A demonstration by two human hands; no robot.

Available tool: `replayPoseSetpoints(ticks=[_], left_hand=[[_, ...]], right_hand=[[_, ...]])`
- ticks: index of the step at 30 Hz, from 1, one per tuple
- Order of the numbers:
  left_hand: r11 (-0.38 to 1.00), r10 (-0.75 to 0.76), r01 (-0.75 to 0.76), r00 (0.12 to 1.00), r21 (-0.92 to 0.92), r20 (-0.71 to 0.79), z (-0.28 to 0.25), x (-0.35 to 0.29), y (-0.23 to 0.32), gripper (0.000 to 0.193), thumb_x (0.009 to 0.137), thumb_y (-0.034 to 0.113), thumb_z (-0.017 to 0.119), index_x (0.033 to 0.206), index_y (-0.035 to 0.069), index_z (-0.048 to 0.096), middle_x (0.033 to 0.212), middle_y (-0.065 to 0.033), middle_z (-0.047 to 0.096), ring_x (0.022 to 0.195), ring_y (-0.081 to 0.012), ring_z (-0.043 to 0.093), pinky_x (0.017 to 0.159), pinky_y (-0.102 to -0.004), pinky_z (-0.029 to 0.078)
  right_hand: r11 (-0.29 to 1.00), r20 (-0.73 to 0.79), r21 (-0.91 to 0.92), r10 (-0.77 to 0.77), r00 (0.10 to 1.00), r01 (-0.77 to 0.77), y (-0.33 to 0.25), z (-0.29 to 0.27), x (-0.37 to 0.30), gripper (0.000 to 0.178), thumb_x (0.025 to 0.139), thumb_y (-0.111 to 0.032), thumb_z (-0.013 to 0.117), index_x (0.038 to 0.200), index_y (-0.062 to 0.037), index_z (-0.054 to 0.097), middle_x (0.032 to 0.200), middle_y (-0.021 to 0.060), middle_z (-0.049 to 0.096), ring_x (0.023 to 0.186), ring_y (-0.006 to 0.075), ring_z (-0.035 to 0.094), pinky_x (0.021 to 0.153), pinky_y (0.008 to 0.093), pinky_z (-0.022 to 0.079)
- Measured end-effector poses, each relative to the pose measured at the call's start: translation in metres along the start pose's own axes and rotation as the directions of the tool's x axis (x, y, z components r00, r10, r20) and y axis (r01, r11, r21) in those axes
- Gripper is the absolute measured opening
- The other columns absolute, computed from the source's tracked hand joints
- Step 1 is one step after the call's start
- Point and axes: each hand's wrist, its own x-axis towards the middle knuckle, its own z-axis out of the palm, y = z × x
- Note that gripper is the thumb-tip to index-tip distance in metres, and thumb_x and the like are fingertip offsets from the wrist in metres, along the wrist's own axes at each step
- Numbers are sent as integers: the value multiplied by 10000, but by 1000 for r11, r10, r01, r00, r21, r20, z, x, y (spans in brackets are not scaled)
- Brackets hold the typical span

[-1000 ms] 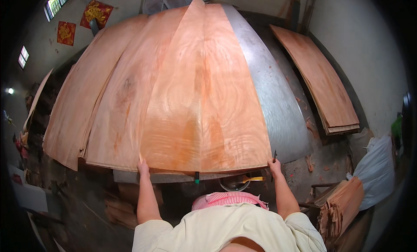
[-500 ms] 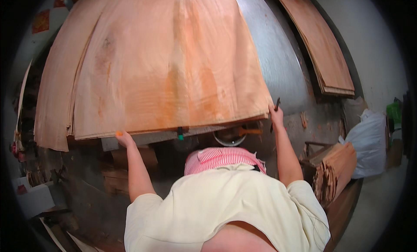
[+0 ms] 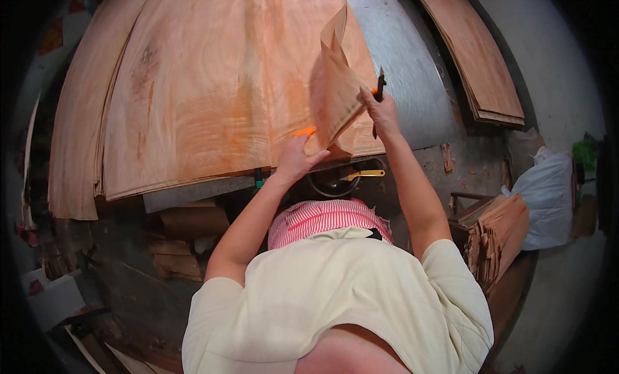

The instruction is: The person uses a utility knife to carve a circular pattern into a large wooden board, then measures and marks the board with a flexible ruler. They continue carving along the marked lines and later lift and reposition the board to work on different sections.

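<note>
A wide stack of thin wood veneer sheets (image 3: 206, 97), orange-brown and grained, lies in front of me. My right hand (image 3: 383, 115) is closed on the lifted right part of a veneer sheet (image 3: 342, 100), which is bent up and folded over to the left. A slim black tool with a pointed tip, like a utility knife (image 3: 379, 84), is also held in that hand. My left hand (image 3: 298, 160) rests on the stack's near edge beside the fold, thumb and fingers apart. An orange cover (image 3: 305, 131) shows on one of its fingers.
A smooth metal surface (image 3: 412, 84) runs along the stack's right side. Further right lies another veneer stack (image 3: 480, 71). Below the near edge sit a bowl (image 3: 332, 188) and a yellow-handled tool (image 3: 364, 174). Veneer scraps (image 3: 493, 232) and a white plastic bag (image 3: 547, 200) stand right.
Both hands have left the stack's near corners. My left hand moved right and my right hand moved left and up, raising and folding the veneer sheet's right part.
</note>
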Motion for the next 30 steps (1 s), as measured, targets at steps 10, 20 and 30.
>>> replayPoseSetpoints(ticks=[10, 20, 30], left_hand=[[991, -68, 81, 990, 104, -120, 14, 14, 1, 370, 759, 302, 635, 1062, 100, 572, 926, -134, 594, 834, -301, 575, 689, -367, 466], [999, -24, 35, 953, 30, -301, 6, 28, -3, 202, 824, 235, 592, 921, 68, 650, 788, -118, 610, 635, -201, 609, 571, -279, 474], [997, -25, 3, 956, -75, -293, -6, 33, -4, 180, 815, 232, 604, 897, 83, 662, 727, -101, 603, 604, -181, 598, 539, -277, 457]], right_hand=[[994, -40, 7, -111, 993, 111, -8, 10, 9, 333, 766, -338, 675, 625, -70, 538, 563, -41, 452, 498, 58, 368, 456, 227, 282], [996, -15, 4, -92, 996, 92, -25, 13, 16, 340, 780, -343, 656, 676, -31, 570, 617, -10, 528, 542, 66, 442, 495, 228, 355], [985, -39, 74, -152, 988, 154, -31, 19, 25, 332, 771, -360, 667, 641, -83, 538, 561, -34, 470, 452, 45, 361, 400, 211, 277]])
